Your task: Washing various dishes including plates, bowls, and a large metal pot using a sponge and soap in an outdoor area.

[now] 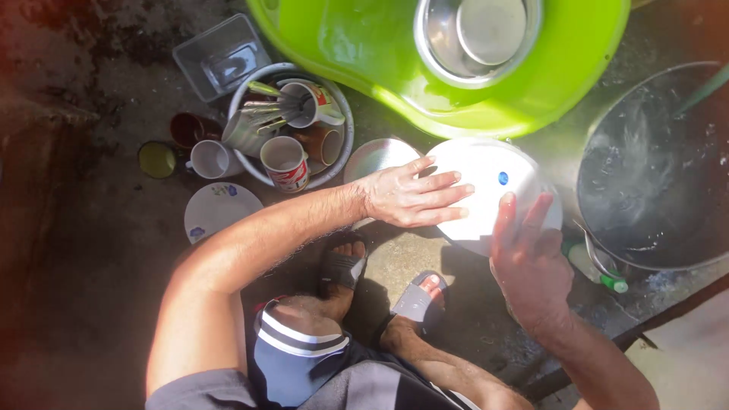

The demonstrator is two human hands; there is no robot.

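white plate [486,182] sits low over the wet floor [91,250], just in front of the green tub [364,53], between my two hands. left hand [414,199] lies flat on its left face, fingers pressed together and pointing right across it. right hand [528,254] holds the near right rim, fingers spread and pointing up over the edge. plate is round, so no long axis; both hands are touching it, the left covers more of it. a second, steel plate [376,156] is tucked just left behind it, and a third, small white plate [216,209] lies well apart to the left. bowl of mugs [334,163] holds about four cups; three more stand beside it on the floor. one steel basin [478,38] in the tub, one big water pot [653,167] at right.
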